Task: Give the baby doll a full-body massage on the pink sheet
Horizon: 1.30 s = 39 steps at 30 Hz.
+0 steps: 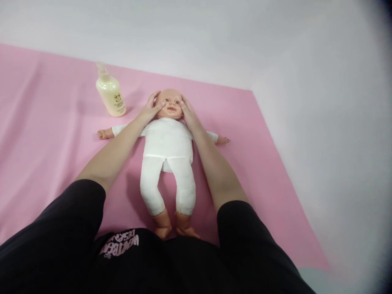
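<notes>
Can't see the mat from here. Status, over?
Left hand and right hand open, cupping the doll head. Doll on its back. Lotion bottle stands clear.

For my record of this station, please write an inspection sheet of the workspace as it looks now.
Surface: pink sheet, lightly creased, on a pale floor.
Job's things: doll on its back, white clothes, arms spread.
Clutter: pump bottle upright, beside the doll's head, apart from it.
Grips: left hand and right hand open, one on each side of the doll's face, thumbs on the cheeks.
Cables: nothing seen.
Surroundings: plain pale wall; black sleeves in the foreground.
</notes>
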Each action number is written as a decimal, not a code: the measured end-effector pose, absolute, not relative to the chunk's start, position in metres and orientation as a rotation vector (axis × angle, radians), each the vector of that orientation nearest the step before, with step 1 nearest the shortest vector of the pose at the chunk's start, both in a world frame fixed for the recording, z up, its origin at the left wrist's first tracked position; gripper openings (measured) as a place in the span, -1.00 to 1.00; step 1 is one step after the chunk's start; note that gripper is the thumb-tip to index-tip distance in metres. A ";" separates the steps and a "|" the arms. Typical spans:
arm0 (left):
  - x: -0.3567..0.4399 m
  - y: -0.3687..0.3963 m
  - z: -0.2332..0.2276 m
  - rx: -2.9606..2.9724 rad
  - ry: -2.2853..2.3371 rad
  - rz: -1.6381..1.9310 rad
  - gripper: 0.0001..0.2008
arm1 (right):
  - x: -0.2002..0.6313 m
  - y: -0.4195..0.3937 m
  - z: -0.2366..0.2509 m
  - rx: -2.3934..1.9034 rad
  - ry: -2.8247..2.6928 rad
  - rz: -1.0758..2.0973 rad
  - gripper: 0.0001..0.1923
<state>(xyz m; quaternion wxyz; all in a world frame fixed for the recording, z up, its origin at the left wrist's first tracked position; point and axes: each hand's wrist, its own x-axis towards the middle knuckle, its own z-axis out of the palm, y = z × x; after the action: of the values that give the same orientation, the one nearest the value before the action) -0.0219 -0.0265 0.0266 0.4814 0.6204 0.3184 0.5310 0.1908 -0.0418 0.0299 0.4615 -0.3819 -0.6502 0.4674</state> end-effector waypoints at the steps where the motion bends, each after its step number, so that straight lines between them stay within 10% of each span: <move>1: -0.022 -0.026 0.026 1.517 0.766 1.291 0.17 | 0.191 -0.043 0.030 -0.945 -1.599 1.132 0.03; 21: -0.024 -0.031 0.025 1.719 0.808 1.259 0.49 | 0.194 -0.046 0.020 -0.857 -1.643 1.230 0.76; 39: -0.024 -0.035 0.024 1.723 0.802 1.272 0.50 | 0.193 -0.050 0.023 -0.861 -1.636 1.228 0.72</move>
<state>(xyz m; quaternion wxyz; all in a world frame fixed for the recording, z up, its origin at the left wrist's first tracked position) -0.0241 -0.0353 0.0243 0.4147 0.6856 0.3190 0.5061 0.1932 -0.0501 0.0228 0.4447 -0.3474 -0.6602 0.4957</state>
